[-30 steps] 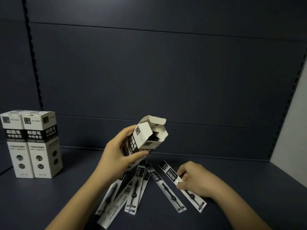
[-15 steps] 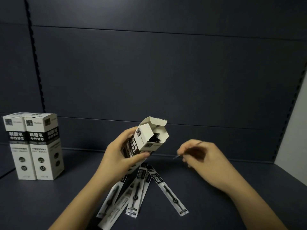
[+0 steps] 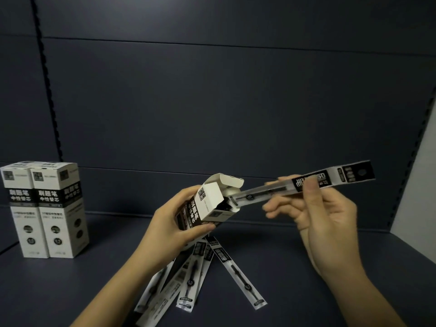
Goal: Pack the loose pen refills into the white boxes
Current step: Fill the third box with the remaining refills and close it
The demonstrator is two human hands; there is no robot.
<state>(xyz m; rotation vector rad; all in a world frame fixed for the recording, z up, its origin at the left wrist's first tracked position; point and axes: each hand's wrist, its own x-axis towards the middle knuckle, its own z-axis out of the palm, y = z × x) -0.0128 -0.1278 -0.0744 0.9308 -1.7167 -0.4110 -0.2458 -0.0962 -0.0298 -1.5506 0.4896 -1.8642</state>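
Left hand [image 3: 169,228] gripping open-flapped white cardboard box [image 3: 208,205], tilted for loading; right hand [image 3: 328,220] fingers [image 3: 312,188] pinching flat sleeved pen refill [image 3: 304,185], tip entering mouth; remaining refills [image 3: 200,277] fanned on dark bench [image 3: 306,267].

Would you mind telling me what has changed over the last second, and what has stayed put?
The right hand picked one packaged refill off the table, lifted it, and now holds its lower end at the mouth of the open box. The left hand grips that box as before. The other refills on the table and the two standing boxes have not moved.
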